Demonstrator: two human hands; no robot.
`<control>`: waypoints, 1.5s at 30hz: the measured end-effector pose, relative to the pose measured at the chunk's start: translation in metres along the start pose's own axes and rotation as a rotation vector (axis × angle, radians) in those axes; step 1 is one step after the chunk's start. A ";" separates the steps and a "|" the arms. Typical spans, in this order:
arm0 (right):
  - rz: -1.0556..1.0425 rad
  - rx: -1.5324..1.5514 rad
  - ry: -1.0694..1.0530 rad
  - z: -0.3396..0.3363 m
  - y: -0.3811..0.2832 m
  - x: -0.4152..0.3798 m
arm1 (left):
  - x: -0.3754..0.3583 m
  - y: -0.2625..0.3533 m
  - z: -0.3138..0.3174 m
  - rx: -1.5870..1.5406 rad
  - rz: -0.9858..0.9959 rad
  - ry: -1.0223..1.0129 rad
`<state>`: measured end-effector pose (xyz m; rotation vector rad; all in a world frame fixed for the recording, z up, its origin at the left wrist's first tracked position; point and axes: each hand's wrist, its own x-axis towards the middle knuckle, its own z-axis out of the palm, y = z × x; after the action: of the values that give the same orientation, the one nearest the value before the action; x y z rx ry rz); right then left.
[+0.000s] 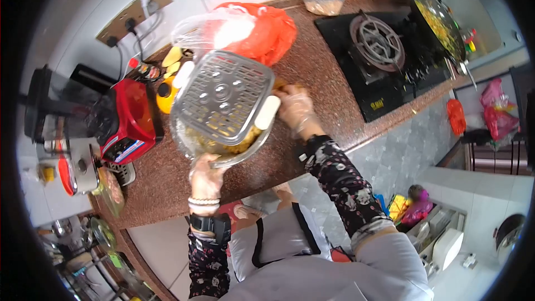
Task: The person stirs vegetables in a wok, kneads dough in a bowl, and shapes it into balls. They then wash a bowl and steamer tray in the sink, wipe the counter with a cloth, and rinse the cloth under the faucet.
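Note:
A round metal bowl (243,159) with yellowish food inside sits on the counter in front of me. Across its top lies a grey perforated tray (223,92) that covers most of the food, with a white handle-like piece (268,112) by its right edge. My left hand (205,178), in a clear plastic glove, is closed on the near rim of the bowl. To the right of the tray is my gloved right hand (296,107), fingers bent beside a small orange-brown thing (278,84); I cannot tell what they hold.
Behind the bowl is a red plastic bag (278,33). A red appliance (135,117) and a yellow-orange bottle (165,96) stand left. On the right, a gas stove (379,56) carries a wok (437,25) with food. The counter's front edge (356,146) runs near my body.

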<state>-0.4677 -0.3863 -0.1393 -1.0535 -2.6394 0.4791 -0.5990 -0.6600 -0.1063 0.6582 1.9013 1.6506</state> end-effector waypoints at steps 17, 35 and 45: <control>0.642 0.973 0.860 -0.160 0.343 -0.141 | 0.053 0.004 0.062 -0.330 -0.584 0.202; 0.366 -0.107 0.600 -0.159 0.405 -0.058 | 0.067 0.010 0.057 -0.296 -0.680 0.268; 0.305 -0.236 0.488 -0.088 0.266 -0.107 | 0.067 0.011 0.057 -0.316 -0.687 0.256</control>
<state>-0.1972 -0.2616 -0.1759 -1.4411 -2.1462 -0.0428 -0.6099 -0.5721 -0.1071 -0.3242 1.6941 1.5508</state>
